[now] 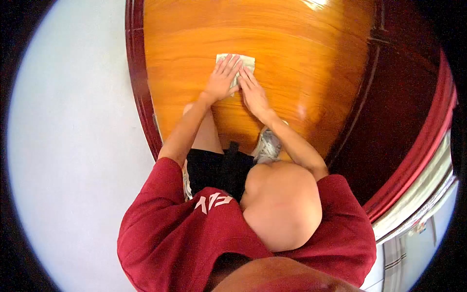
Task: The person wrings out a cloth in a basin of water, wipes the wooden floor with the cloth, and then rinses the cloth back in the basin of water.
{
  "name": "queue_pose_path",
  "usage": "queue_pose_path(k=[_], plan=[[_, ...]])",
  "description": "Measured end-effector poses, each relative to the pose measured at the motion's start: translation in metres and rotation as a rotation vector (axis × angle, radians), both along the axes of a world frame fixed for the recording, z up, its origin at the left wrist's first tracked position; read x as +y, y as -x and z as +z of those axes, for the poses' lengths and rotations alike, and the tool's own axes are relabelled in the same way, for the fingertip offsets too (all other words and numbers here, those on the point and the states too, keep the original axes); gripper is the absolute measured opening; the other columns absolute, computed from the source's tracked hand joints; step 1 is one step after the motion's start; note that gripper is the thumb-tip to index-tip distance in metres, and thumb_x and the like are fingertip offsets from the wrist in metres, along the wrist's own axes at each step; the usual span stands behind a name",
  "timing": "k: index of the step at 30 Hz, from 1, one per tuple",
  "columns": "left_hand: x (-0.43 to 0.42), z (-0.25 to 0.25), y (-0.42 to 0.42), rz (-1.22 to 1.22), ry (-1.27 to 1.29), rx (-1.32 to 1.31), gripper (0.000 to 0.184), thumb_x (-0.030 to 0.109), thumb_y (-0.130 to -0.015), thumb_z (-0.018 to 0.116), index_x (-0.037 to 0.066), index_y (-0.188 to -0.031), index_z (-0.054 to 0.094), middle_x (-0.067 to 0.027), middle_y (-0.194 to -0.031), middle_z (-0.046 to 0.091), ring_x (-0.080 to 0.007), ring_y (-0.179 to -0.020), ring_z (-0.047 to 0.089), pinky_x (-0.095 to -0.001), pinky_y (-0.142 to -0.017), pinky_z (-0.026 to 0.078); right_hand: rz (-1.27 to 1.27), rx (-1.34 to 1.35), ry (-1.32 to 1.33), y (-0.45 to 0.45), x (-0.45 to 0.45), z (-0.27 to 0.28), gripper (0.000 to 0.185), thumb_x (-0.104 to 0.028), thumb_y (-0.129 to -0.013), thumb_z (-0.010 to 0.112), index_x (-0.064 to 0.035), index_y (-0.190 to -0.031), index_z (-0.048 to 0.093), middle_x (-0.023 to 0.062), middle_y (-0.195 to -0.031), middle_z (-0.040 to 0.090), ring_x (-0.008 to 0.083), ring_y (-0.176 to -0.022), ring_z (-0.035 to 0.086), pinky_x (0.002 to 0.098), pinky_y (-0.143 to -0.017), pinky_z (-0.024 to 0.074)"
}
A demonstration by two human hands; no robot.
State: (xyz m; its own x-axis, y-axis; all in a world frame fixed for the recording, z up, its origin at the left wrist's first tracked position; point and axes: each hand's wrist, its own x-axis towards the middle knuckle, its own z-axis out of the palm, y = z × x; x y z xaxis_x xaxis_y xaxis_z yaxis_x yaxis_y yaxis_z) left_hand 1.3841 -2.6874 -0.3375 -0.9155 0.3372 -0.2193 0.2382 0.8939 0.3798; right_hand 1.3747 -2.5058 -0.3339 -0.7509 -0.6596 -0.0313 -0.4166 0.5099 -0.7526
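A pale folded cloth or paper wipe point(247, 61) lies flat on the glossy orange-brown wooden surface point(292, 63); its exact material is hard to make out. My left hand point(224, 79) rests on its left part, palm down with fingers stretched out. From the right, my right hand point(253, 94) reaches in at a slant, its straight fingertips on the wipe's right side near the left fingers. Between and around the hands, the wipe's far edge and corners show, while its middle is covered.
Along the left runs a dark red wooden edge point(137, 73) beside a white wall point(73, 146). Dark wood panelling point(399, 112) stands at the right, with red and white fabric point(418, 180) beyond. My bent knee point(287, 204) and grey shoe point(267, 146) are close behind my hands.
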Motion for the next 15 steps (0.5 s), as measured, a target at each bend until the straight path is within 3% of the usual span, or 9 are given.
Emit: queue_pose_path(k=[2, 7, 15], plan=[[-0.017, -0.002, -0.002, 0.029, 0.046, 0.007, 0.08, 0.04, -0.083, 0.061, 0.01, -0.148, 0.024, -0.0085, -0.155, 0.02, -0.0291, -0.143, 0.015, -0.0462, -0.116, 0.013, 0.029, 0.027, -0.014, 0.001, -0.02, -0.004, 0.048, 0.005, -0.077, 0.051, 0.0054, -0.125, 0.048, 0.0175, -0.142, 0.04, 0.033, -0.136, 0.033, 0.0399, -0.108, 0.036], [-0.057, -0.004, -0.009, 0.083, 0.045, -0.011, 0.082, 0.038, -0.082, 0.062, 0.011, -0.148, 0.024, -0.0078, -0.155, 0.018, -0.0291, -0.143, 0.014, -0.0458, -0.116, 0.013, 0.091, -0.019, -0.079, 0.006, -0.059, -0.011, 0.045, 0.0, -0.082, 0.048, 0.0029, -0.127, 0.047, 0.0154, -0.144, 0.039, 0.0309, -0.136, 0.033, 0.039, -0.106, 0.0393], [-0.1, -0.006, -0.011, 0.108, 0.034, 0.014, 0.083, 0.039, -0.082, 0.063, 0.012, -0.149, 0.021, -0.0066, -0.156, 0.014, -0.0281, -0.144, 0.011, -0.0449, -0.117, 0.011, 0.284, 0.118, -0.038, 0.025, -0.09, -0.02, 0.042, -0.008, -0.085, 0.049, -0.0018, -0.126, 0.049, 0.0113, -0.146, 0.036, 0.0287, -0.136, 0.033, 0.0359, -0.099, 0.0464]])
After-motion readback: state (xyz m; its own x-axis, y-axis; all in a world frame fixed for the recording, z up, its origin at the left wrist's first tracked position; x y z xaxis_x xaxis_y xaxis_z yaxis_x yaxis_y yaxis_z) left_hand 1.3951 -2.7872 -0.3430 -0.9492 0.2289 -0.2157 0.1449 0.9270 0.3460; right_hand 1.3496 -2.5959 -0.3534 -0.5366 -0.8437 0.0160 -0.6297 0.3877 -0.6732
